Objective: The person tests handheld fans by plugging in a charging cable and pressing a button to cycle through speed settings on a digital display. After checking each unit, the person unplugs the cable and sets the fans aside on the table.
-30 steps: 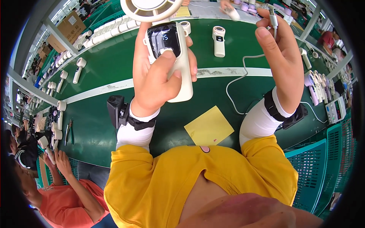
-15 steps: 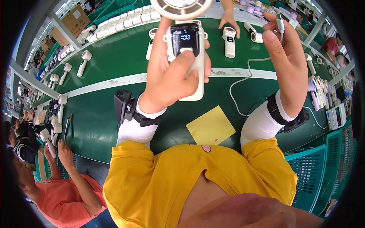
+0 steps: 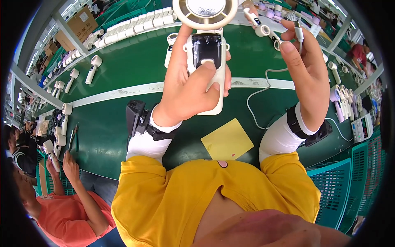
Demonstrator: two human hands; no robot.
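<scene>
Nearest the camera, a yellow shirt [image 3: 214,197] filled the lower edge, and both white-sleeved forearms rose from it over a green worktable [image 3: 115,123]. At the lower left a co-worker in an orange shirt [image 3: 70,214] sat with a hand [image 3: 70,166] at the table's edge. Just beyond the yellow shirt a yellow paper square [image 3: 227,139] lay flat on the table between the two forearms. Each wrist carried a black strap-on device [image 3: 138,117].

Further out, the left hand [image 3: 187,88] was wrapped around the body of a white handheld fan [image 3: 205,53], held up above the table, its thumb pressed on the button under the fan's dark display. The round fan head [image 3: 205,12] pointed away toward the picture's top edge.

To the right, the right hand [image 3: 306,70] was closed in a pinch on the plug end of a white cable [image 3: 263,88], which trailed down in a loop across the table past a white stripe [image 3: 123,92].

Beyond the hands, more white fans [image 3: 91,68] lay spaced along the table's left side, and a row of white cylinders [image 3: 140,25] lined the far edge beside a cardboard box [image 3: 82,26]. On the far right stood pale purple fans [image 3: 335,96] and a green crate [image 3: 349,177].
</scene>
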